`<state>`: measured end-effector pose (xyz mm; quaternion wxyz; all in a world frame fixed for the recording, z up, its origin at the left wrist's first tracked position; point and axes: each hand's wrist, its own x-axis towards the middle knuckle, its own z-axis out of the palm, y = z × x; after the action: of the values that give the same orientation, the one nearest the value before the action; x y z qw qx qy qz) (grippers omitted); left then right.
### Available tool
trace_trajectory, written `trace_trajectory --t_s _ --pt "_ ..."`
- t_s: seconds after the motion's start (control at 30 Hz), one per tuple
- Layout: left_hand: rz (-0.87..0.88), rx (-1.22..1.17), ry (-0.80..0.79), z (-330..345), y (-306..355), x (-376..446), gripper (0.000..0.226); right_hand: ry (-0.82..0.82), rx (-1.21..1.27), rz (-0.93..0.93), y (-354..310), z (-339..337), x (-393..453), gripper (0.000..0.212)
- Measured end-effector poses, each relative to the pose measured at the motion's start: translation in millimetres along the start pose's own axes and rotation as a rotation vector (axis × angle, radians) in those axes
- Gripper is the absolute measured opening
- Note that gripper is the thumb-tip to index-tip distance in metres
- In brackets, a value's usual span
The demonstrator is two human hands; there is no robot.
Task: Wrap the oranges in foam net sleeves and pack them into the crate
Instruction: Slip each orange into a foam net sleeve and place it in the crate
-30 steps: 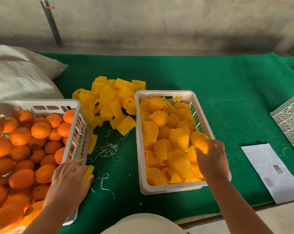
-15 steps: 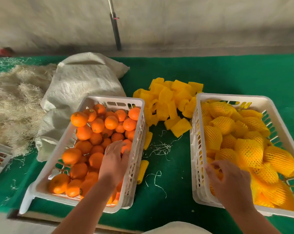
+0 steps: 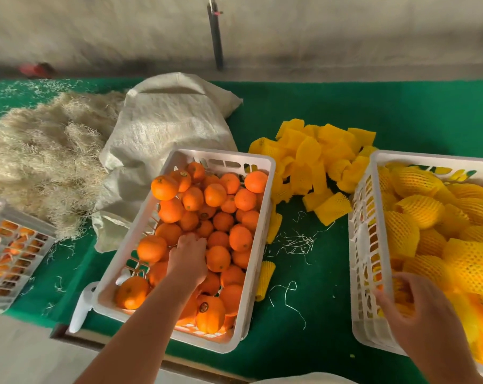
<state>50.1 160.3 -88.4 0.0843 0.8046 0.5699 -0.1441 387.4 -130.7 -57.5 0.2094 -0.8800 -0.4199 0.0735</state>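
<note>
— Left hand (image 3: 189, 257)?
— Down in the white crate of bare oranges (image 3: 215, 195), fingers curled over the fruit; can't tell if one is gripped.
— Right hand (image 3: 426, 314)?
— Fingers curled at the near wall of the packing crate (image 3: 362, 245) of netted oranges (image 3: 420, 207); hold unclear.
— Sleeves?
— Loose foam net sleeves (image 3: 318, 159) heaped on the green table (image 3: 401, 112), between crates.

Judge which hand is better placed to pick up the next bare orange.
Left. The left hand is already down among the bare oranges in the middle crate, fingers on the fruit. The right hand is over the crate of wrapped oranges, away from them.
</note>
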Motion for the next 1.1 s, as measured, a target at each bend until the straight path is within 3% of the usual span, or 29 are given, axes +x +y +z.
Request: trace_trajectory --t_s 0.2,0.3,0.4,0.5,0.6,0.73,0.83,1.1 --pt "-0.047 -0.043 -0.023 17 -25 5 0.065 0.042 0.133 0.042 -10 -6 -3 0.043" --pt "-0.043 -0.116 0.01 21 -30 5 0.064 0.006 0.155 0.056 -11 -7 -3 0.041" --pt "-0.04 -0.288 0.095 17 -32 1 0.058 -0.015 0.176 0.026 -13 -10 -3 0.038" --pt "-0.041 -0.505 0.192 5 -27 -9 0.069 -0.018 0.18 -0.013 -11 -11 -2 0.035" --pt "0.01 -0.755 0.273 -13 -8 -25 0.074 -0.014 0.188 -0.019 -4 -8 -3 0.033" --pt "0.13 -1.08 0.268 -35 34 -48 0.078 -0.017 0.184 -0.008 1 -2 -3 0.033" --pt "0.237 -1.109 0.255 -34 71 -63 0.081 -0.027 0.196 -0.009 2 -5 -3 0.032" --pt "0.295 -1.276 0.121 -24 135 -72 0.075 -0.036 0.265 -0.002 7 -4 -4 0.029"
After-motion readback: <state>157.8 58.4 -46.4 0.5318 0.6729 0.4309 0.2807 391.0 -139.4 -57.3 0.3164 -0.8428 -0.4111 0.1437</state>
